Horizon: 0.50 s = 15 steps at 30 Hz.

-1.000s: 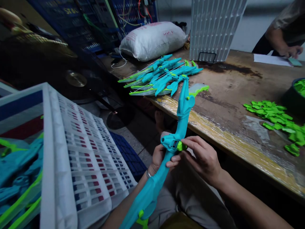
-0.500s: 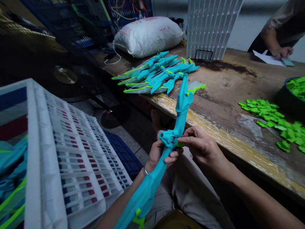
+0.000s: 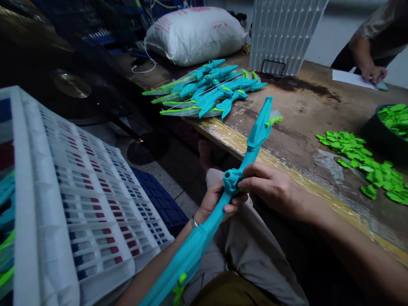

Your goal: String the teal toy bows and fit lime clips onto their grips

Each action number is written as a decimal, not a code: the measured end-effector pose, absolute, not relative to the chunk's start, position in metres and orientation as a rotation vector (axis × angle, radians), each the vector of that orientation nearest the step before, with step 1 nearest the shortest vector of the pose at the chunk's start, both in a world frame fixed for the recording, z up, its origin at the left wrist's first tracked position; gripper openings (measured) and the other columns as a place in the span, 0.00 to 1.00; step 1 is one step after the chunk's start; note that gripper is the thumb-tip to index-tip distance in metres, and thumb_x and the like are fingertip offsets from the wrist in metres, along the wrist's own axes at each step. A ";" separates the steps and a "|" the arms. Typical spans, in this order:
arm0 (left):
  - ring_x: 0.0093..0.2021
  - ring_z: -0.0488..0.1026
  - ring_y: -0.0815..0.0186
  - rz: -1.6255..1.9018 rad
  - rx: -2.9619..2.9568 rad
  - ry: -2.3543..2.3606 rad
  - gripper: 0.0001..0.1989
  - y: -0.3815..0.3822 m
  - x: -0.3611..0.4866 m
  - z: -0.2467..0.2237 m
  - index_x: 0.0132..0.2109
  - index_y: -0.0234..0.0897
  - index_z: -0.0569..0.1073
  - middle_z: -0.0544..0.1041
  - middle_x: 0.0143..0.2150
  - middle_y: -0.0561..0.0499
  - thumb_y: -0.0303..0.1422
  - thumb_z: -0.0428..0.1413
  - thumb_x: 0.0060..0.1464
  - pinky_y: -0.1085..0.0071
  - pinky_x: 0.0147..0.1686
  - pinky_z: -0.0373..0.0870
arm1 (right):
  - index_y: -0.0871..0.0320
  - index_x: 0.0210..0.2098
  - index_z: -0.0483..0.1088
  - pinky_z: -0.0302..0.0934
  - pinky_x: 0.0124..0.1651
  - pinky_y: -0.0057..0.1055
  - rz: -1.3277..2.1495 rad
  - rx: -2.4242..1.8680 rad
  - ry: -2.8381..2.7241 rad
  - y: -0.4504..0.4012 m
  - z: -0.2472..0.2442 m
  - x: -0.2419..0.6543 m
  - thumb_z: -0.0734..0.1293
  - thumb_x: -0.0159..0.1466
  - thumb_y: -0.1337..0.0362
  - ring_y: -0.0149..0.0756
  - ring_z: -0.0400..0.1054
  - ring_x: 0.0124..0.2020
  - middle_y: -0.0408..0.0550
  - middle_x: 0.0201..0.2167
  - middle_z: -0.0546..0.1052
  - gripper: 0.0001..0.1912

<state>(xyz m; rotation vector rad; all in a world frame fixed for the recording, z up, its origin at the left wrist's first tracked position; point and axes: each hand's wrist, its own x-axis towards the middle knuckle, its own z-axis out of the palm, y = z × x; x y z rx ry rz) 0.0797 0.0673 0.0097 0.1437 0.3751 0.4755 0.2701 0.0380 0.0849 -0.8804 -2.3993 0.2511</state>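
A turquoise toy bow (image 3: 216,212) with lime-green tips slants across my lap, its upper end reaching over the table edge. My left hand (image 3: 216,199) is wrapped round its middle from below, just under the hub with a round hole. On the hub's right side, my right hand (image 3: 267,182) is closed, with thumb and fingers pressed against the bow; whatever lies under those fingertips is hidden. Beyond the bow's upper end, several similar toy bows (image 3: 207,91) with strings are piled on the table.
Loose green plastic parts (image 3: 366,161) lie on the table (image 3: 296,123) at right, beside a dark tub (image 3: 372,131) of more. A white crate (image 3: 95,204) stands at left. Behind are a white sack (image 3: 197,36) and a ribbed translucent panel (image 3: 287,36). Another person's hands (image 3: 372,74) handle paper.
The bow has turned, so its upper end points further right and its hub faces differently. The right fingers now cover the hub's side; the green bit that showed beneath them is out of sight.
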 end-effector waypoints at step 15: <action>0.17 0.57 0.77 0.483 0.143 0.314 0.16 0.056 0.086 -0.005 0.37 0.30 0.76 0.68 0.25 0.53 0.42 0.66 0.54 0.87 0.09 0.54 | 0.60 0.51 0.67 0.69 0.45 0.35 0.115 -0.870 -2.510 0.041 0.101 0.272 0.56 0.78 0.67 0.40 0.70 0.46 0.57 0.50 0.73 0.10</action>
